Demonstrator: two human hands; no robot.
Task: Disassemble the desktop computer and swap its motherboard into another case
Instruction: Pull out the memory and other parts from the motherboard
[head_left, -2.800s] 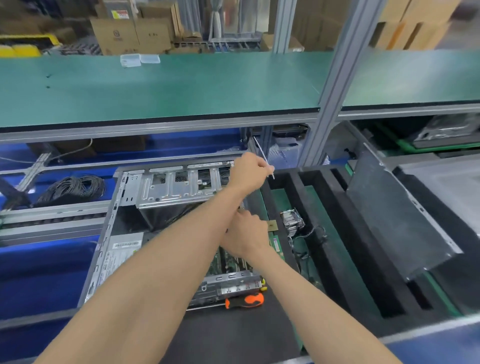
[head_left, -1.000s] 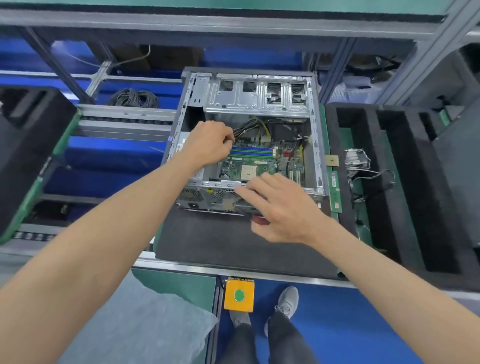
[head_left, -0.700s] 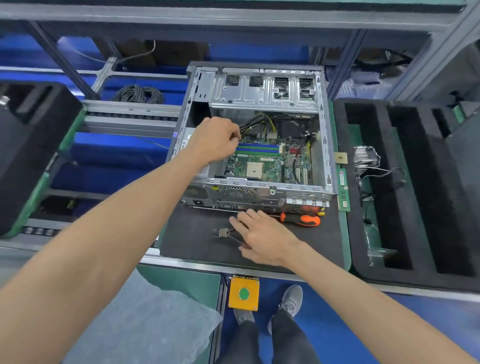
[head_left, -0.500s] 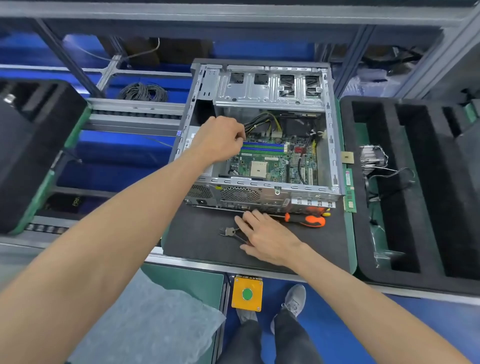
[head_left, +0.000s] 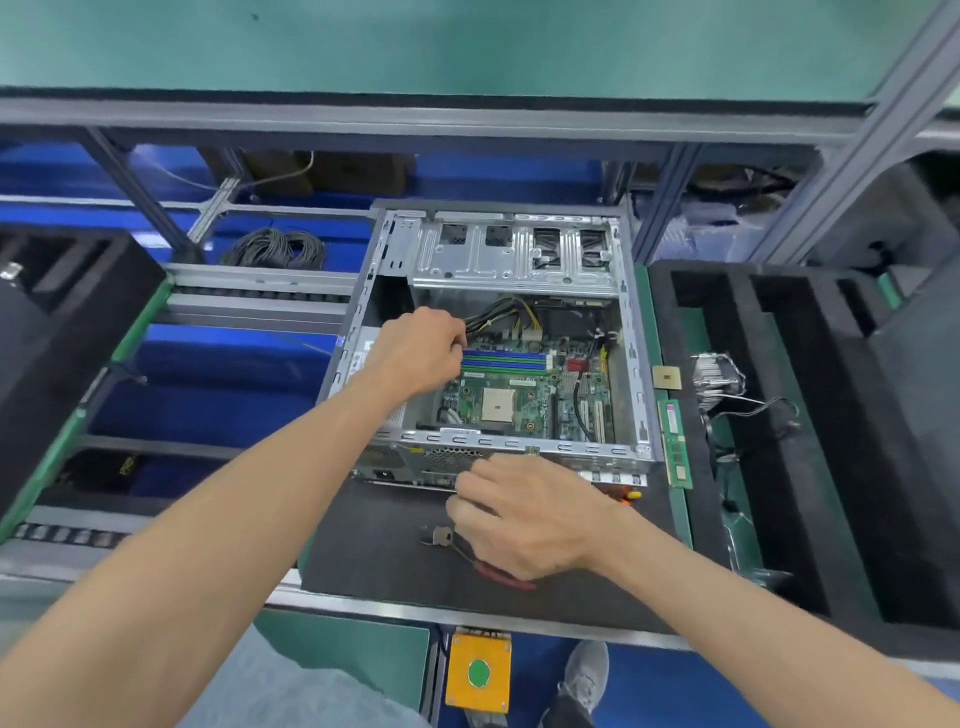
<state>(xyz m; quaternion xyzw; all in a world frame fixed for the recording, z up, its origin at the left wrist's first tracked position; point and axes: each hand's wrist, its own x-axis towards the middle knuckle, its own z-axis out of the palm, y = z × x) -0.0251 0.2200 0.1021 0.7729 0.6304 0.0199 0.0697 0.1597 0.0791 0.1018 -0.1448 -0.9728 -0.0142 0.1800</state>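
— So where does the computer sit?

— An open grey steel desktop case (head_left: 519, 260) lies on its side on a black foam mat (head_left: 374, 551), with the green motherboard (head_left: 514, 400) still inside, blue and green memory slots (head_left: 504, 361) across its upper part.

— And the left hand?

— The person's left hand (head_left: 421, 351) is inside the case at the motherboard's left edge, fingers curled near the yellow-and-black cable bundle (head_left: 498, 312); whether they pinch anything cannot be told.

— The right?

— The right hand (head_left: 524, 514) hovers low over the mat before the case, fingers loosely spread, directly above red-handled pliers (head_left: 467, 553); contact is unclear. An orange-handled screwdriver (head_left: 626, 501) peeks out behind it.

— Anything beside the case?

— A green memory stick (head_left: 674, 441) and a square gold-coloured processor chip (head_left: 666, 376) lie just right of it, next to a finned metal heatsink (head_left: 719, 376) in a black foam tray (head_left: 810, 467).
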